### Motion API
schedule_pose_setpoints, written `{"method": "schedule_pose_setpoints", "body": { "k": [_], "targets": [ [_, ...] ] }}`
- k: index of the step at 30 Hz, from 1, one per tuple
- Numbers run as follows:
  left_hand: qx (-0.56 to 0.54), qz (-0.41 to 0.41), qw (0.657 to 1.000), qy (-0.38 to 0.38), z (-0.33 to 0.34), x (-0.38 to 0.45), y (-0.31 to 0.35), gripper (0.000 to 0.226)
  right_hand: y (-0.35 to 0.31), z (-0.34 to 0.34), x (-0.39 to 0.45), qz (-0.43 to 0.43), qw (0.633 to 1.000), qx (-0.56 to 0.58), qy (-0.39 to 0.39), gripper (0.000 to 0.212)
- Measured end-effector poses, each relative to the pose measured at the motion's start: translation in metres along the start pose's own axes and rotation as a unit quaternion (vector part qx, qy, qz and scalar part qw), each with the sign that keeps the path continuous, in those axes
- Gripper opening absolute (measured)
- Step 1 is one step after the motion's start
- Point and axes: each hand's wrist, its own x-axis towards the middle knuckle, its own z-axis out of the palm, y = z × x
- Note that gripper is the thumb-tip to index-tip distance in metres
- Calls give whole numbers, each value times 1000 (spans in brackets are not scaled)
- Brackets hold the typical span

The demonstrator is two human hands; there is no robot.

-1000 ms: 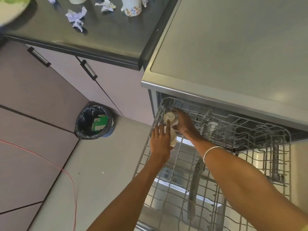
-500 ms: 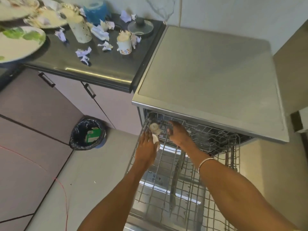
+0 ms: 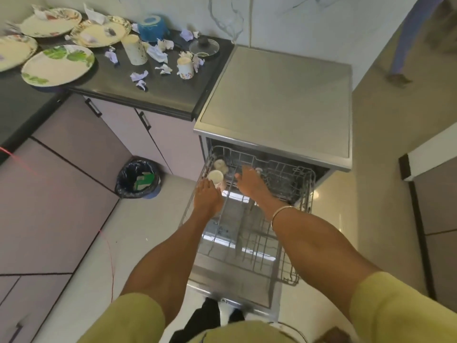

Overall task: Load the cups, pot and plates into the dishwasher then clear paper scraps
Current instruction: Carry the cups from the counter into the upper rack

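Observation:
The dishwasher stands open with its upper wire rack pulled out. Two pale cups sit in the rack's left rear corner, a rear cup and a front cup. My left hand lies just in front of the front cup, fingers straight and at its side. My right hand hovers over the rack to the right of the cups, fingers relaxed and holding nothing. On the dark counter stand several plates, a tall cup, a floral mug, a blue pot and paper scraps.
A glass lid lies at the counter's back right. A black-lined trash bin sits on the floor left of the dishwasher. The open dishwasher door lies low in front of me. Another person's foot is at the far right.
My right hand has come off the rear cup and shifted right over the rack. My left hand has drawn back slightly from the front cup. My view has pulled back, showing the counter.

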Motion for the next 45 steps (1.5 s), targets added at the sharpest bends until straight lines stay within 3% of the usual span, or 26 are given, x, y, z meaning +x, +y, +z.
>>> {"method": "schedule_pose_setpoints", "body": {
  "k": [10, 19, 32, 45],
  "targets": [
    [-18, -31, 998, 43, -26, -57, -48, 55, -29, 20, -66, -41, 998, -16, -33, 39],
    [-31, -51, 994, 90, -47, -86, -130, 50, -107, 62, -104, -78, 996, -13, -42, 36],
    [-12, 34, 997, 64, -123, -80, -322, 52, -266, 154, -111, -56, 998, -32, -22, 44],
    [7, 107, 992, 71, -182, 4, -367, 44, -333, 145, -48, -36, 999, -9, 33, 38]
  ]
}}
